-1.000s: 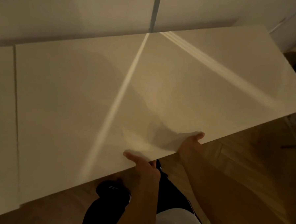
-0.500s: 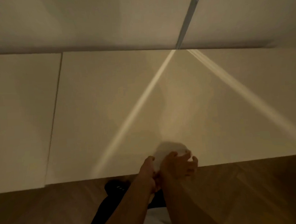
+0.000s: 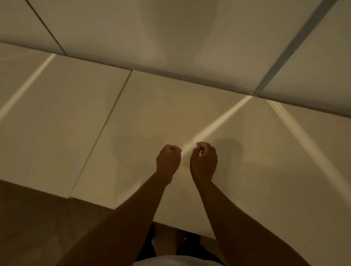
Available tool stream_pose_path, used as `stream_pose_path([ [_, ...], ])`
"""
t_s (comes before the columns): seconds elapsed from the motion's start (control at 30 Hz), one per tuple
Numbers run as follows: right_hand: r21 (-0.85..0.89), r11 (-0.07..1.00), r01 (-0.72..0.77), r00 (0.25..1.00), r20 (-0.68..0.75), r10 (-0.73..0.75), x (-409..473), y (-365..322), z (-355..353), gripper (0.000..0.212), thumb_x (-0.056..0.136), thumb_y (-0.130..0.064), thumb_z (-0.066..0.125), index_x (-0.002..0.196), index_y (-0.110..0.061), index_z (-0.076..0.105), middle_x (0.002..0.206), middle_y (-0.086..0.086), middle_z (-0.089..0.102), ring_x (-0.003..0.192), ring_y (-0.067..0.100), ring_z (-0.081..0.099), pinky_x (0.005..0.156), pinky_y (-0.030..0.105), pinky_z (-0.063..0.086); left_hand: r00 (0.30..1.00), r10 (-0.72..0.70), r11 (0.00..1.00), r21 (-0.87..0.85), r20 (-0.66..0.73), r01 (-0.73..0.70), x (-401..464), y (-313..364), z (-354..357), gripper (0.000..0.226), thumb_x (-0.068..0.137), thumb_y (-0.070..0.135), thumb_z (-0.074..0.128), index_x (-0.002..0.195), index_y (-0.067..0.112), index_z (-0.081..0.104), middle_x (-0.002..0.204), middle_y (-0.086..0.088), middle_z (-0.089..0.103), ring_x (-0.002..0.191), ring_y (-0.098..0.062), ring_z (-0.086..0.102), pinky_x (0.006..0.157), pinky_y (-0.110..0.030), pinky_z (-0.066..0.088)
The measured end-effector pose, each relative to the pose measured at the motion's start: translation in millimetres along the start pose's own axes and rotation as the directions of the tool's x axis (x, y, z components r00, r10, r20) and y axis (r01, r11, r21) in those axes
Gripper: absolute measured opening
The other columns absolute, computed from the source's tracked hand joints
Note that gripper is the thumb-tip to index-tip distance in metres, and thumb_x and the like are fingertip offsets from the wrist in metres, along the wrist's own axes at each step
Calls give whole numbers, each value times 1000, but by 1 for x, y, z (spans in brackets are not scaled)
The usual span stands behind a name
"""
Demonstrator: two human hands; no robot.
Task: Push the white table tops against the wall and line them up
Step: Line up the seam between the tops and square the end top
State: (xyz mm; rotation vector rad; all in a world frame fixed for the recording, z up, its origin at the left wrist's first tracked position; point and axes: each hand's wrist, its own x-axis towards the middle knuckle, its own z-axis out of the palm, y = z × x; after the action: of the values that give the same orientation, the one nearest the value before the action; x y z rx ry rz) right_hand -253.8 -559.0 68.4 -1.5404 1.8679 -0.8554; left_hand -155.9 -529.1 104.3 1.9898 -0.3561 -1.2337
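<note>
Two white table tops stand side by side with their far edges against the wall (image 3: pixel 165 31). The right table top (image 3: pixel 263 158) is directly in front of me, and the left table top (image 3: pixel 48 119) meets it at a thin dark seam. At the front the two near edges sit almost level. My left hand (image 3: pixel 168 162) and my right hand (image 3: pixel 203 163) hover close together above the right top, fingers curled, holding nothing that I can make out.
A wooden floor (image 3: pixel 33 221) lies below the near edges at the left. A grey vertical strip (image 3: pixel 300 43) runs up the wall at the right. Bright light streaks cross both tops.
Both hands have let go of the right top's near edge and moved forward over its surface. My view has shifted left, showing more of the left top.
</note>
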Motion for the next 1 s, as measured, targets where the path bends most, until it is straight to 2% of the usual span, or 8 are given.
stream_pose_path([
  [0.13,36,999,20,1000,24,-21,32,-34,24,21,93,-16,54,108,-15,69,104,5,68,95,24,64,87,41,53,994,104,993,60,-44,-101,44,37,-15,8,92,35,56,88,31,62,98,4,71,93,-21,70,88,-46,60],
  [0.27,40,997,65,998,10,-66,57,-61,60,20,95,-20,54,108,-18,69,103,2,67,92,19,65,84,34,54,985,173,975,138,25,-175,91,72,-37,8,94,33,56,93,29,63,100,0,71,96,-24,69,89,-46,59],
  [0.33,32,997,67,996,56,-68,69,-78,81,21,97,-22,51,111,-19,67,106,1,66,95,16,63,85,31,53,973,223,952,202,54,-229,114,88,-53,13,96,31,55,101,24,65,99,0,71,96,-25,68,84,-39,58],
  [0.47,-8,989,146,989,-1,-146,97,-101,108,21,99,-19,53,112,-13,67,104,5,68,94,18,64,84,30,53,934,336,854,381,118,-355,160,115,-86,21,99,26,55,113,16,66,100,5,63,92,-15,55,78,-27,41],
  [0.6,-79,987,144,990,27,-142,132,-103,118,24,100,-25,51,115,-14,65,109,6,68,98,18,63,87,30,53,858,464,664,555,219,-501,212,135,-96,25,101,28,55,121,16,62,118,-6,63,97,-14,57,80,-26,44],
  [0.77,-211,957,201,978,101,-183,201,-96,142,34,102,-36,47,125,-15,61,122,7,65,111,22,61,94,33,49,704,609,387,638,366,-666,268,166,-66,33,104,36,48,132,19,53,134,-6,53,118,-23,55,97,-39,52],
  [0.87,-276,923,267,963,113,-245,235,-95,165,37,102,-40,46,126,-15,60,126,6,64,115,24,59,97,38,49,592,686,194,678,422,-709,304,176,-43,34,104,39,48,130,18,53,134,-6,54,120,-25,55,97,-40,49],
  [1.0,-416,847,332,943,130,-306,269,-82,188,38,101,-41,43,117,-13,63,116,12,66,111,32,59,94,45,49,534,689,25,721,490,-693,346,176,-22,37,103,42,46,128,17,56,130,-9,56,119,-30,54,97,-44,46],
])
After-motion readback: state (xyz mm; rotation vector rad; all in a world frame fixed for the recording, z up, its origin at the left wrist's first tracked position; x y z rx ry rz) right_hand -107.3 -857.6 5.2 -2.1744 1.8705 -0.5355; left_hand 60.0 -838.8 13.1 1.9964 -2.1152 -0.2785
